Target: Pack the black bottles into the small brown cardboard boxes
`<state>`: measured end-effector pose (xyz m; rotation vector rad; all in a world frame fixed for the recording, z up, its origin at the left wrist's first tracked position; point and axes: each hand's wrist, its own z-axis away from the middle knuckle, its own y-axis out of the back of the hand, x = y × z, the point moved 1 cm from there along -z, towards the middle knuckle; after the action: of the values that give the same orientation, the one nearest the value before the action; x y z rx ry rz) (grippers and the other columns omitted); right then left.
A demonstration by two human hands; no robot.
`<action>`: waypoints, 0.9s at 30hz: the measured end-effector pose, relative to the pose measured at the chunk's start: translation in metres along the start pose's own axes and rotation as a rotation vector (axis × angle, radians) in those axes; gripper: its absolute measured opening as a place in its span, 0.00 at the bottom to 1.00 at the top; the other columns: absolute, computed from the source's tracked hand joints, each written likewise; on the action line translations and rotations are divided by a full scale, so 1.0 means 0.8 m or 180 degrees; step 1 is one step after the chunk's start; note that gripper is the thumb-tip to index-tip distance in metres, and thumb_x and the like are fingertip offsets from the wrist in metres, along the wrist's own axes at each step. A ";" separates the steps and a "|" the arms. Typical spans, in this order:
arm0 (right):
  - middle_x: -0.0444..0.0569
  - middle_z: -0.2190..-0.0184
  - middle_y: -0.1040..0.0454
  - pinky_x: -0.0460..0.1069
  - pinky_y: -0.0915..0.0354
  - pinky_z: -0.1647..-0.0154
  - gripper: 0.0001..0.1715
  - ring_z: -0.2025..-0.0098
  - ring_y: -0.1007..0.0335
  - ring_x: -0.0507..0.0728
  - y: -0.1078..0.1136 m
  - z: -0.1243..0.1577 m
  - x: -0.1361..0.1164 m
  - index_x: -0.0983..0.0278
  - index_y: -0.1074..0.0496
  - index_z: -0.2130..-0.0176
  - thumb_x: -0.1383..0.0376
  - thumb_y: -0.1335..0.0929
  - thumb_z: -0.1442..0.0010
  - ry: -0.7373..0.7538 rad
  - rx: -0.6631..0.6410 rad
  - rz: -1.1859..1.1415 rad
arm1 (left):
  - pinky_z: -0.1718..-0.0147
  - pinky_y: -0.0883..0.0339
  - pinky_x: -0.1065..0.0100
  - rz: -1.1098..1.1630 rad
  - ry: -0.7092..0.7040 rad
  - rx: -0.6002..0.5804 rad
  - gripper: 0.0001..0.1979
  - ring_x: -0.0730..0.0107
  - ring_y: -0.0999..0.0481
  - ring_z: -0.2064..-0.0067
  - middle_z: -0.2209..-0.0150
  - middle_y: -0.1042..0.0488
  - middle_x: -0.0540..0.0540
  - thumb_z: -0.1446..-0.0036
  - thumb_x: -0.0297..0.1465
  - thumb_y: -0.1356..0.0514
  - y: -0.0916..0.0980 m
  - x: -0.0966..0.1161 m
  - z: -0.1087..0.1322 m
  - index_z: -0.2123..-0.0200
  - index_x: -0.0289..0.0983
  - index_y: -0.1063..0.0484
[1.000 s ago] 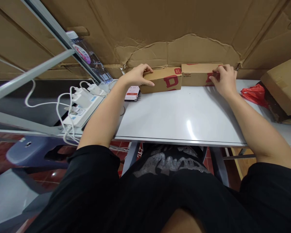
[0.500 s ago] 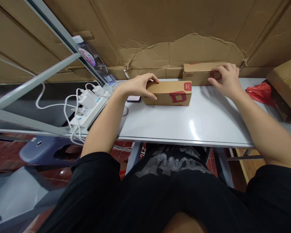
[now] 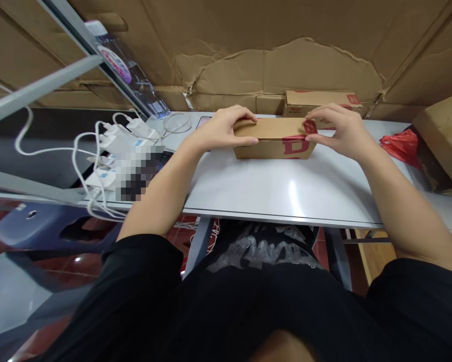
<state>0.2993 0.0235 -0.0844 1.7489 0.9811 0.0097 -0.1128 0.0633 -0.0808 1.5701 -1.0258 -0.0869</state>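
From my head camera, looking down, I see my 2 bare forearms reaching onto a white table (image 3: 286, 191). A brown cardboard box (image 3: 273, 140) lies flat on the table near its far edge, with a long side facing me and a large red letter D printed on that side. My left hand (image 3: 226, 131) grips the box's left end, fingers spread across the top and thumb along the front. My right hand (image 3: 342, 129) holds the right end, its fingers curved over the top corner by a red mark and its thumb low on the front, so the corner is pinched between them.

Just behind the box and to the right sits a second cardboard box (image 3: 322, 102), against a torn cardboard sheet (image 3: 286, 60) that lines the wall. A phone (image 3: 203, 122) lies behind my left wrist. Further left are a power strip (image 3: 108, 178) with white chargers and cables, partly hidden by a pixelated patch, and a plastic bottle (image 3: 120, 65). To the right lie a red plastic bag (image 3: 401, 147) and a large cardboard carton (image 3: 442, 138).
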 end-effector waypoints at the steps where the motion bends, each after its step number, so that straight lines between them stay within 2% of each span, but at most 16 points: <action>1: 0.47 0.28 0.12 0.82 0.19 0.17 0.27 0.25 0.16 0.82 0.000 -0.001 0.001 0.37 0.10 0.29 0.42 0.18 0.22 -0.0053 0.0010 -0.0036 | 0.21 0.24 0.38 -0.0013 0.0013 0.0007 0.31 0.36 0.15 0.27 0.29 0.11 0.39 0.34 0.55 0.20 0.000 0.000 0.002 0.35 0.47 0.13; 5: 0.48 0.28 0.12 0.83 0.18 0.19 0.34 0.30 0.12 0.82 -0.002 -0.003 0.007 0.40 0.11 0.26 0.43 0.16 0.25 -0.0152 -0.0045 -0.0226 | 0.20 0.24 0.37 0.0019 0.0075 -0.0035 0.31 0.35 0.15 0.26 0.28 0.11 0.38 0.32 0.56 0.22 -0.001 0.002 0.004 0.33 0.48 0.13; 7: 0.50 0.31 0.11 0.83 0.18 0.20 0.32 0.32 0.11 0.81 0.001 -0.003 0.010 0.42 0.11 0.26 0.44 0.16 0.25 -0.0091 -0.0075 -0.0196 | 0.20 0.23 0.36 0.0117 0.0054 -0.0020 0.32 0.35 0.14 0.26 0.26 0.12 0.37 0.31 0.57 0.23 -0.004 0.003 0.003 0.33 0.47 0.13; 10: 0.53 0.33 0.10 0.82 0.17 0.25 0.29 0.35 0.11 0.82 0.004 -0.005 0.019 0.43 0.10 0.28 0.45 0.17 0.23 0.0029 -0.0114 0.0020 | 0.18 0.22 0.37 0.0320 0.0002 0.0196 0.32 0.36 0.14 0.24 0.26 0.11 0.38 0.32 0.57 0.22 -0.007 0.002 -0.001 0.33 0.48 0.13; 13: 0.56 0.33 0.11 0.80 0.16 0.28 0.25 0.38 0.10 0.81 0.002 -0.010 0.033 0.44 0.09 0.28 0.45 0.23 0.17 0.0137 -0.0152 0.0282 | 0.18 0.21 0.37 0.0370 0.0029 0.0335 0.32 0.36 0.14 0.24 0.27 0.11 0.38 0.33 0.59 0.22 -0.008 -0.006 -0.005 0.35 0.48 0.12; 16: 0.55 0.29 0.13 0.79 0.17 0.24 0.25 0.33 0.11 0.81 -0.007 -0.015 0.045 0.43 0.09 0.27 0.46 0.28 0.13 0.0197 -0.0187 0.0379 | 0.20 0.21 0.37 0.0310 0.0134 0.0264 0.33 0.36 0.13 0.25 0.28 0.09 0.38 0.35 0.62 0.21 -0.007 -0.015 -0.009 0.38 0.48 0.11; 20: 0.55 0.25 0.15 0.78 0.20 0.19 0.26 0.24 0.15 0.82 -0.020 -0.020 0.051 0.44 0.10 0.25 0.49 0.29 0.12 0.0249 -0.0144 0.0423 | 0.20 0.21 0.37 0.0320 0.0135 0.0249 0.32 0.36 0.13 0.24 0.27 0.10 0.38 0.36 0.58 0.20 -0.003 -0.021 -0.012 0.37 0.47 0.11; 24: 0.59 0.26 0.15 0.79 0.21 0.18 0.26 0.27 0.13 0.83 -0.026 -0.024 0.054 0.47 0.11 0.26 0.48 0.31 0.10 0.0267 -0.0074 0.0513 | 0.20 0.21 0.38 0.0370 0.0109 0.0239 0.28 0.38 0.12 0.27 0.30 0.09 0.39 0.34 0.53 0.22 0.000 -0.022 -0.017 0.37 0.47 0.11; 27: 0.57 0.26 0.16 0.80 0.21 0.19 0.26 0.29 0.13 0.83 -0.026 -0.027 0.055 0.45 0.11 0.27 0.45 0.31 0.10 0.0186 -0.0089 0.0579 | 0.22 0.20 0.40 0.0312 0.0059 0.0218 0.28 0.40 0.11 0.30 0.32 0.08 0.39 0.33 0.54 0.23 0.001 -0.022 -0.019 0.36 0.49 0.12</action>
<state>0.3062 0.0692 -0.1114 1.8153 0.8567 0.1910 -0.1155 0.0865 -0.0837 1.5768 -1.0993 0.0306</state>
